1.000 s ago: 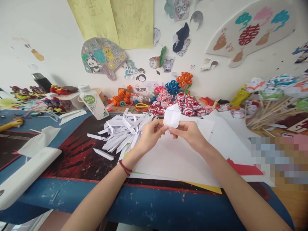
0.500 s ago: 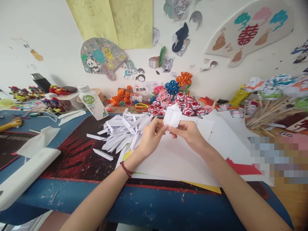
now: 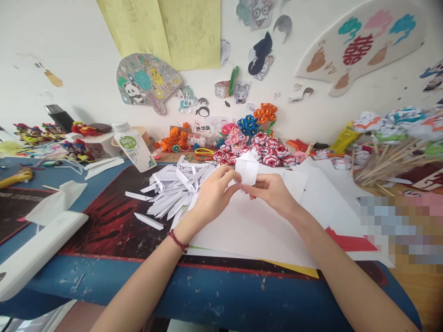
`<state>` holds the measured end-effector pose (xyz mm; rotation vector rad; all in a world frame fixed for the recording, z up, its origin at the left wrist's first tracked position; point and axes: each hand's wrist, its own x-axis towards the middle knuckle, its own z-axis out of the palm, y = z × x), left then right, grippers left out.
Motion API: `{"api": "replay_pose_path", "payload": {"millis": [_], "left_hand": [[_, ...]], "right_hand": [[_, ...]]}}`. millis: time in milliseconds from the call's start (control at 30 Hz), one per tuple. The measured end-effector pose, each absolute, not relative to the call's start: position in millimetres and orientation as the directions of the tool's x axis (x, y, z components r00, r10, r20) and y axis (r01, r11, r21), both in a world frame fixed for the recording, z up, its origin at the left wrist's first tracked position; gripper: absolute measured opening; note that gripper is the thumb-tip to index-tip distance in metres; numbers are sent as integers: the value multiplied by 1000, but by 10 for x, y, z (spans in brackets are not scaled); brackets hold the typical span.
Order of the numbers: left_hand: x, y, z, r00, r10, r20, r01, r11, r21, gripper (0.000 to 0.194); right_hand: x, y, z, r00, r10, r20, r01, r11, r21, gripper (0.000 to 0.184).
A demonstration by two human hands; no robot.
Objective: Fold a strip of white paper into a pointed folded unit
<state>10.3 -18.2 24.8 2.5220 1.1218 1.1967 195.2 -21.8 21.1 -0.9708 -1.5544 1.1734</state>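
Both hands meet above large white paper sheets (image 3: 256, 226) and pinch a small folded white paper piece (image 3: 248, 168). My left hand (image 3: 211, 196), with a red cord at the wrist, grips its left side with the thumb raised along its edge. My right hand (image 3: 272, 191) grips its lower right part with closed fingers. A heap of folded white paper strips (image 3: 176, 186) lies just left of my left hand.
A white bottle with a green label (image 3: 133, 146) stands at the back left. Paper roses (image 3: 266, 154) and yellow scissors (image 3: 204, 153) lie behind the hands. Wooden sticks with paper flowers (image 3: 391, 159) fill the right. A long white case (image 3: 38, 251) rests at the near left.
My left thumb has climbed higher along the folded piece's left edge, and the piece sits slightly lower and more folded in. The arms stay in place.
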Motion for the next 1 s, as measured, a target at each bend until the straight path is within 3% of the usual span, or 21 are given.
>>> {"api": "replay_pose_path", "payload": {"millis": [267,1000], "left_hand": [[132,-169,216,346,735,583,493,-671,554,5],[174,-207,194,267,770,579,504,-624,597,7]], "right_hand": [[1937,-216,179,-254,943,216,74,242,-968,33],[1927,-226,190,-273,938,214,36,232,-972,26]]}}
